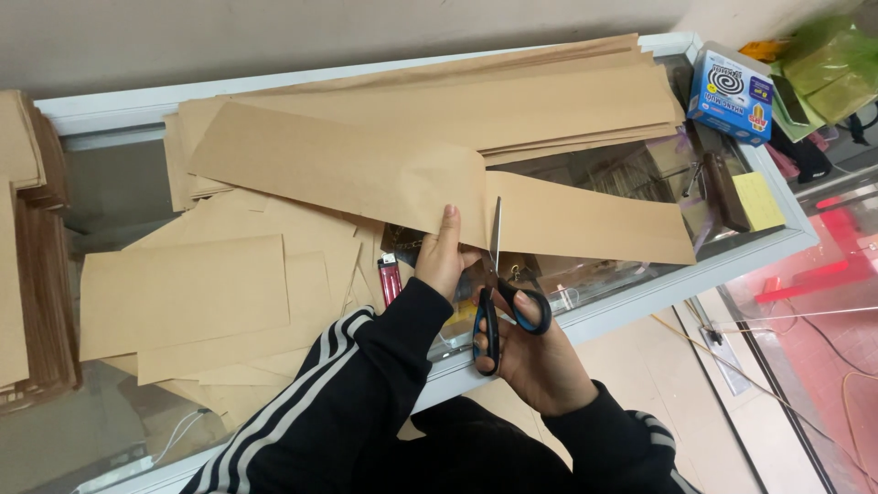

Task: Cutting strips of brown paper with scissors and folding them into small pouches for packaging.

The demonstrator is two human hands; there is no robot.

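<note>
A long brown paper strip [347,169] lies across a glass-topped counter [759,252]. My left hand [441,261] pinches its near edge, thumb on top. My right hand [535,352] grips black and blue scissors [498,302] by the handles, blades pointing away and closed into the strip's near edge just right of my left thumb. The part of the strip to the right of the blades [594,224] droops slightly lower. Both arms wear black sleeves with white stripes.
More cut brown sheets [183,288] pile at the left, a long stack [512,101] at the back, another stack [27,247] at the far left. A red lighter [390,277] lies by my left wrist. A blue box [730,93] and yellow note pad [759,201] sit right.
</note>
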